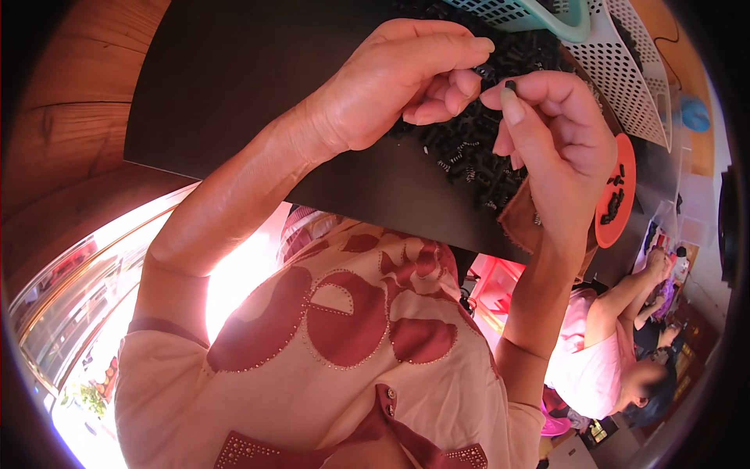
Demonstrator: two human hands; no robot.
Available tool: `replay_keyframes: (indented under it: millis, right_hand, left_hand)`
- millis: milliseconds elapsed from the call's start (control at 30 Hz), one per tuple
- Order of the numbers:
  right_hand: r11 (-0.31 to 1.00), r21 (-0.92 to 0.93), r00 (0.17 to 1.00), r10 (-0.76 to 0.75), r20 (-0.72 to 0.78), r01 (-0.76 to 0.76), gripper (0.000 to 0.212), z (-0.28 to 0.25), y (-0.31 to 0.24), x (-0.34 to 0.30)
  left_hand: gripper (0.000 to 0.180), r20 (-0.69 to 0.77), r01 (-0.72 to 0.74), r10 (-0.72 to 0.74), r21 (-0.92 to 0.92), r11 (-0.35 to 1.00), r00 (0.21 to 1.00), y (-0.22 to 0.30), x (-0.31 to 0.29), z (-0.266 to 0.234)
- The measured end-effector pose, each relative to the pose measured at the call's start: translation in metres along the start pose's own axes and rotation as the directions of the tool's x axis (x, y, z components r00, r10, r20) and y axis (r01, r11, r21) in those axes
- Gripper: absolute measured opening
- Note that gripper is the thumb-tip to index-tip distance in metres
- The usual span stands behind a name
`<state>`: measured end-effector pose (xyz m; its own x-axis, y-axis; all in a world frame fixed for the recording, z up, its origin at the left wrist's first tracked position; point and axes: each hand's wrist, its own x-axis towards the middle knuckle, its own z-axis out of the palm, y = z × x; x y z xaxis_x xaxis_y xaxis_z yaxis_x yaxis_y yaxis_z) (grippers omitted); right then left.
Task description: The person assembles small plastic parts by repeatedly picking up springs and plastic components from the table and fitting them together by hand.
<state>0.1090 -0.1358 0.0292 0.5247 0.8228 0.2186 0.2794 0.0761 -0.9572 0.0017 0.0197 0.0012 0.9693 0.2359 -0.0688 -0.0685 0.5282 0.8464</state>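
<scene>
Above the dark table point(234, 94), my two hands are close together with their fingertips almost meeting. My left hand point(414, 70) is closed in a pinch on a small dark part point(485, 72) with a shiny bit; the fingers partly cover it. Between thumb and forefinger, my right hand point(570, 133) grips a small black piece point(510, 84). The two parts appear slightly apart. Below and behind the hands spreads a pile of small black pieces point(465, 129), with thin metal springs point(469, 156) among them.
An orange plate point(609, 234) holding several black pieces lies right of my right wrist. Beyond are a teal basket point(578, 23) and a white perforated basket point(625, 78). Brown material point(517, 219) lies at the table's near edge. Another person in pink point(594, 352) sits at the right.
</scene>
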Motion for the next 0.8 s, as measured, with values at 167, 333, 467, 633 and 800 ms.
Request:
replay_keyframes:
  millis: [167, 333, 467, 633, 800]
  right_hand:
    - [0.999, -0.041, 0.999, -0.028, -0.023, 0.027, 0.012, 0.001, 0.001, -0.003]
    - [0.992, -0.061, 0.993, -0.115, -0.038, 0.112, 0.014, 0.003, 0.002, -0.004]
    - [0.979, -0.118, 0.985, -0.172, -0.026, 0.168, 0.015, -0.001, 0.002, -0.007]
    - [0.985, 0.091, 0.989, -0.143, -0.03, 0.145, 0.018, -0.002, 0.003, -0.012]
    - [0.98, 0.053, 0.981, -0.19, -0.039, 0.192, 0.019, -0.002, 0.006, -0.014]
  left_hand:
    - [0.031, -0.005, 0.011, -0.011, -0.008, 1.0, 1.0, 0.001, 0.0, 0.002]
    - [0.032, 0.012, 0.004, -0.004, 0.016, 1.0, 1.0, -0.003, 0.0, 0.0]
    - [0.036, 0.034, -0.005, 0.003, 0.059, 0.998, 0.999, -0.005, 0.001, 0.002]
    - [0.039, 0.026, -0.001, 0.0, 0.035, 0.999, 1.0, -0.005, -0.001, 0.005]
    - [0.037, 0.054, -0.002, -0.001, 0.065, 0.998, 0.999, -0.007, -0.001, 0.006]
